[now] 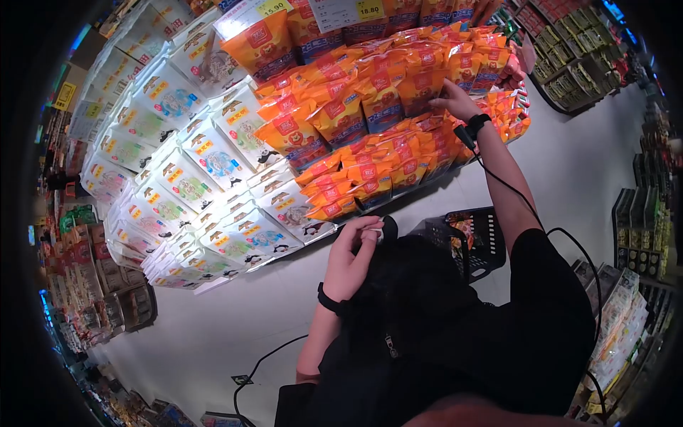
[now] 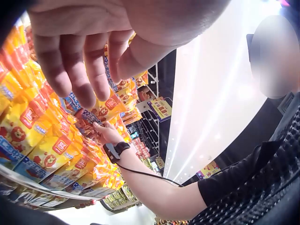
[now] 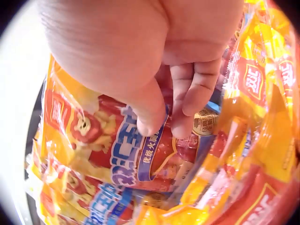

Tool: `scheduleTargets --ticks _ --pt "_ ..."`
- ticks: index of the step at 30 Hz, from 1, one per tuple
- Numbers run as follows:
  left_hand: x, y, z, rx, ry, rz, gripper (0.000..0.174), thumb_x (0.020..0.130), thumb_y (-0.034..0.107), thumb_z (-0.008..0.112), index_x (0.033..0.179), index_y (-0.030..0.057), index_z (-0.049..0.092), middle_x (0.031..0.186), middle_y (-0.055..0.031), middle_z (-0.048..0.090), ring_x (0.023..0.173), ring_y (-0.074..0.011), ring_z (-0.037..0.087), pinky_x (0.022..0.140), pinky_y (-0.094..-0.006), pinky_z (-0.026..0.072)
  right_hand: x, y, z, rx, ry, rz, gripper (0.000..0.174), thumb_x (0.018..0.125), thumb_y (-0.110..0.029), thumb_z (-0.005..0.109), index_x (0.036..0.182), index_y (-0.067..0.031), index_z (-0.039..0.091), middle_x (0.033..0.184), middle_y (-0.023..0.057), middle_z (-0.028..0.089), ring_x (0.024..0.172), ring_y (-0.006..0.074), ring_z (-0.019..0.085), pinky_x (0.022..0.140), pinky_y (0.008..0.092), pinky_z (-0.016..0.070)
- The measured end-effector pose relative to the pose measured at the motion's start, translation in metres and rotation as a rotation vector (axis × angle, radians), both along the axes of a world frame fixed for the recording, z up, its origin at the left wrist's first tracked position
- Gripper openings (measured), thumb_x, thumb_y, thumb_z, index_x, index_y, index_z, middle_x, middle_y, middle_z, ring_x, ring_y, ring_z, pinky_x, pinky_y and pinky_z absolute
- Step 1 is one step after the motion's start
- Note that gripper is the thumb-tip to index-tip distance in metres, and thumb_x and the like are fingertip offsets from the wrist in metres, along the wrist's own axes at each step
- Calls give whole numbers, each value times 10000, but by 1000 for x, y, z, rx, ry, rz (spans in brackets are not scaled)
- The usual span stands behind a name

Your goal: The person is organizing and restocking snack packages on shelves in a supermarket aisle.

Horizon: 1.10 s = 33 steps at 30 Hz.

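Observation:
My right hand (image 1: 455,103) reaches into the display of orange snack bags and touches one red-and-orange bag (image 3: 131,145) with a lion on its front. In the right wrist view, the thumb and two fingertips lie against the bag's printed front, slightly apart; the remaining fingers are hidden. My left hand (image 1: 351,260) hangs in front of my body, near the display's lower edge. Its fingers (image 2: 75,70) are loosely bent with nothing between them in the left wrist view. More orange bags (image 1: 338,114) stand packed in rows left of my right hand.
White panda-printed packages (image 1: 206,160) fill the display's left side. Price signs (image 1: 348,13) stand above the orange bags. A black shopping basket (image 1: 491,242) with something orange inside is below my right arm. Other stocked shelves (image 1: 580,46) stand across the aisle floor (image 1: 562,171). Cables run along both arms.

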State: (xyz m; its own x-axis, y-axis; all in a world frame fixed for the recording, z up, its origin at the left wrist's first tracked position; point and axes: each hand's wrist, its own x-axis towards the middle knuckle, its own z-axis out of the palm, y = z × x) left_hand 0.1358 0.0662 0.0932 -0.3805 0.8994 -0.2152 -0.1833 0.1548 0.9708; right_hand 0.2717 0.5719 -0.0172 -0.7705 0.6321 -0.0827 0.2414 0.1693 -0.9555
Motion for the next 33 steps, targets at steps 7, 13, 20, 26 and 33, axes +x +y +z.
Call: scheduleTargets --ticks 7,13,20,26,33 --pt "-61 -30 -3 27 -54 -23 293 1135 66 627 1422 11 642 1297 -83 752 1127 -120 690 1050 -295 537 -4 -14 2 123 -386 -384 330 1079 -162 704 1351 25 692 1088 102 804 899 195 819 805 349 662" --pt "-78 -31 -25 48 -199 -102 285 1150 118 604 1411 10 635 1316 -107 752 1179 -172 699 1073 -333 536 5 -68 56 243 -557 -390 374 1071 -266 699 1264 49 756 1060 119 828 834 213 828 742 337 657" --pt "-84 -16 -21 15 -178 -186 289 1142 120 606 1409 14 638 1285 -88 750 1182 -177 706 1061 -327 533 55 -50 53 249 -598 -394 402 1058 -284 720 1316 23 742 1116 107 820 962 181 815 769 338 648" --pt "-77 -5 -38 47 -156 -101 289 1128 90 636 1403 2 651 1247 -67 752 1124 -128 692 1039 -298 536 67 -11 21 442 -490 -481 625 993 -327 823 1454 34 606 1335 178 747 1231 291 742 1051 395 588" --pt "-40 38 -26 13 -47 8 259 1141 73 616 1385 -5 652 1237 -81 755 1135 -140 698 1057 -314 541 50 64 -18 417 -283 -535 994 849 -347 987 1548 73 420 1400 226 691 1313 308 679 1117 401 543"
